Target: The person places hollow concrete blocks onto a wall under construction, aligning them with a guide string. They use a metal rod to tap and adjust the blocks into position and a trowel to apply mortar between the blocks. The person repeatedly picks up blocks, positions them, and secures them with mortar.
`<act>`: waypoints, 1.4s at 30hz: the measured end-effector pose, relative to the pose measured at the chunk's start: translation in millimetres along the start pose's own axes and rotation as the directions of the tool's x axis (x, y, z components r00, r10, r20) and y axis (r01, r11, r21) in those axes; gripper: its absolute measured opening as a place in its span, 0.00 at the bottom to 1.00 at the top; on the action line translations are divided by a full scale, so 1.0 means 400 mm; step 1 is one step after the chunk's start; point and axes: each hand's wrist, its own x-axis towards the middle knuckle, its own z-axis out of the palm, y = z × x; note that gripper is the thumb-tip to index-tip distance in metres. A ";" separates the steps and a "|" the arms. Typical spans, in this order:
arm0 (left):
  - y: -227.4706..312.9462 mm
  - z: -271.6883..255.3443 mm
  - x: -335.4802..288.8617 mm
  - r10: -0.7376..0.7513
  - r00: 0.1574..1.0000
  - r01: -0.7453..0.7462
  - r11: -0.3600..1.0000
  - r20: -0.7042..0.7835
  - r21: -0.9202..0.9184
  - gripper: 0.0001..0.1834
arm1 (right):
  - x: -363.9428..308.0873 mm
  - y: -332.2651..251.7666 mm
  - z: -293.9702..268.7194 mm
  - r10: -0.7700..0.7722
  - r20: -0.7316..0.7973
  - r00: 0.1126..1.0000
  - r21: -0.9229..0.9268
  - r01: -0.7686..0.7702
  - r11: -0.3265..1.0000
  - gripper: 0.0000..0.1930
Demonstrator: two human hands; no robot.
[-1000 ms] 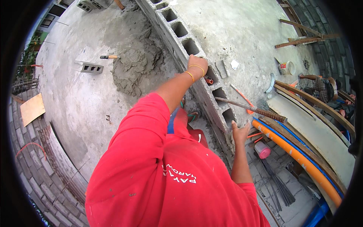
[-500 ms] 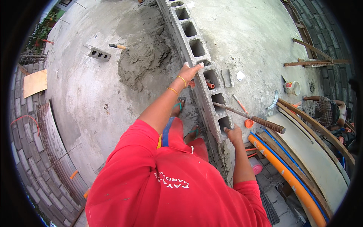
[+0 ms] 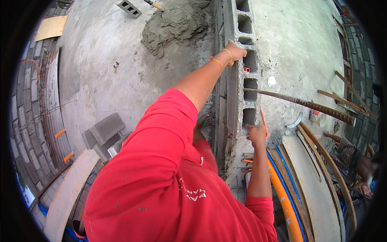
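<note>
Both my hands are on a grey concrete hollow block (image 3: 232, 94) at the near end of a block wall (image 3: 227, 18). My left hand (image 3: 235, 53) is closed over the block's far end, close to the neighbouring block. At the near end, my right hand (image 3: 256, 134) grips the rim, with its fingers partly hidden. A ribbed steel bar (image 3: 306, 104) sticks up out of the middle hollow and leans right in the picture. Inside the far hollow shows a short orange pipe end (image 3: 246, 69).
Wet mortar (image 3: 174, 27) lies heaped left of the wall, a trowel handle (image 3: 154, 5) beside it. A loose block (image 3: 129, 9) and stacked blocks (image 3: 108, 128) stand left. Right are an orange pipe (image 3: 287, 203), curved planks (image 3: 328, 173) and another person (image 3: 350, 155) crouching.
My view has turned and shifted, so the wall now runs nearly straight up the picture and the stacked blocks show. Both hands stay at the block's two ends.
</note>
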 end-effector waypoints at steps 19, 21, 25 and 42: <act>-0.038 0.043 0.084 0.134 0.985 -0.141 0.988 -0.104 -0.061 0.37 | 0.055 0.074 0.021 -0.103 -0.032 0.994 -0.169 0.096 0.981 0.17; -0.049 0.038 0.103 0.098 0.995 -0.100 0.992 -0.025 -0.077 0.37 | 0.047 0.060 0.023 -0.147 -0.060 0.987 -0.224 0.130 0.966 0.17; -0.064 0.034 0.122 0.074 0.997 -0.075 0.996 -0.025 -0.040 0.41 | 0.033 0.045 0.022 -0.203 -0.074 0.976 -0.308 0.171 0.936 0.18; -0.029 0.027 0.102 0.109 0.994 -0.109 0.994 -0.002 0.013 0.32 | -0.002 0.018 0.046 -0.148 -0.219 0.965 -0.354 0.063 0.933 0.22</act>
